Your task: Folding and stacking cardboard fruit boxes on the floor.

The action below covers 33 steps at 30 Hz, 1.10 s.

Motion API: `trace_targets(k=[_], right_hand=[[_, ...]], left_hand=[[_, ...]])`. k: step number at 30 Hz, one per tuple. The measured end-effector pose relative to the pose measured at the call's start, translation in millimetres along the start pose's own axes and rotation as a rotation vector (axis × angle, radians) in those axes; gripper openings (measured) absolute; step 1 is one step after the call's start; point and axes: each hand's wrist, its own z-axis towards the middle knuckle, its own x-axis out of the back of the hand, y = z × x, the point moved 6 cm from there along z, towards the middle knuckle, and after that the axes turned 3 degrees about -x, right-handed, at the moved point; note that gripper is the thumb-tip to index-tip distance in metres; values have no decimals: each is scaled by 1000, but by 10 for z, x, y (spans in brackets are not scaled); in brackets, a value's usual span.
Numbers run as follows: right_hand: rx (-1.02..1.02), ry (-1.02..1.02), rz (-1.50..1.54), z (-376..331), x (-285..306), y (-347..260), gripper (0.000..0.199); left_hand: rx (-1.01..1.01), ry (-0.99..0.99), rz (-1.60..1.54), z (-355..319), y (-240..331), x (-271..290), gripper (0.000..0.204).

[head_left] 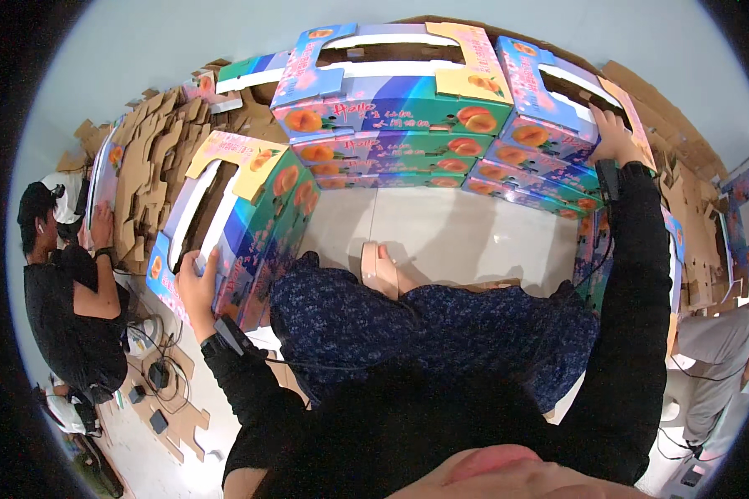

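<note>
Colourful fruit cartons with peach pictures and open-topped handles stand stacked in a curve around my seated legs. At the left stack, my left hand grips the near rim of the top carton, its thumb and fingers at the opening. My right hand reaches far forward to the right stack and has its fingers hooked over the opening's edge of the top carton. Parts of both grips are hidden inside the openings. Between these two stacks stands the middle stack, which neither hand touches.
Flattened brown cardboard is heaped behind on the left, with more cardboard at the right. A person in black works at the far left; another in grey trousers is at the right. Cables and small black devices lie on the floor.
</note>
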Motion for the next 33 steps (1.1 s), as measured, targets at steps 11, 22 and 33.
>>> trace_targets(k=[11,22,33], right_hand=[[141,332,-92,-711,964,349,104],[-308,400,-199,-2586,1648,1186,94],[-888,-105,-139,-2797,1017,1982,110]], left_hand=[[-90,54,1,21,-1,-82,57],[-52,-51,-37,19,0,-72,68],[-72,10,1,-21,-42,42,62]])
